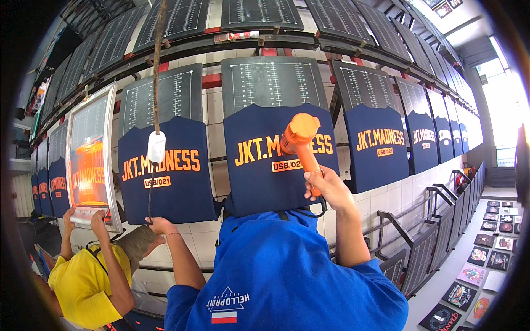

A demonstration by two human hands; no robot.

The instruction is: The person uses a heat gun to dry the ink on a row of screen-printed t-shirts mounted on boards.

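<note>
A person in a royal-blue T-shirt (276,265) works at a long rack of printing boards, an orange hot-air gun (302,144) wrapped firmly in the fingers of the right hand (329,188). The tool is raised in front of a navy T-shirt (281,196) stretched over a dark ruled board (271,83), its broad head covering part of the orange-and-yellow lettering (255,152) across the garment's chest. A dark cord (318,214) trails from beneath the handle.

The left hand (163,225) is down at the bottom edge of the neighboring navy shirt (165,205), beside a thin black cable (149,201) that drops from a white connector (157,147); whether the fingers pinch the cable, the hem or neither cannot be told from this view.

At far left, a co-worker in a yellow shirt (91,287) has both hands on the lower end of a framed printing screen (91,127), smeared with bright orange ink (91,157) and leaning against the rack. More navy shirts with matching chest prints line the boards on either side, bending away with the wide lens, while a second tier of ruled boards (262,14) runs above. At right, printed sample sheets (458,295) lie in rows on the pale floor, near dark boards (422,259) hanging along a lower rail.
</note>
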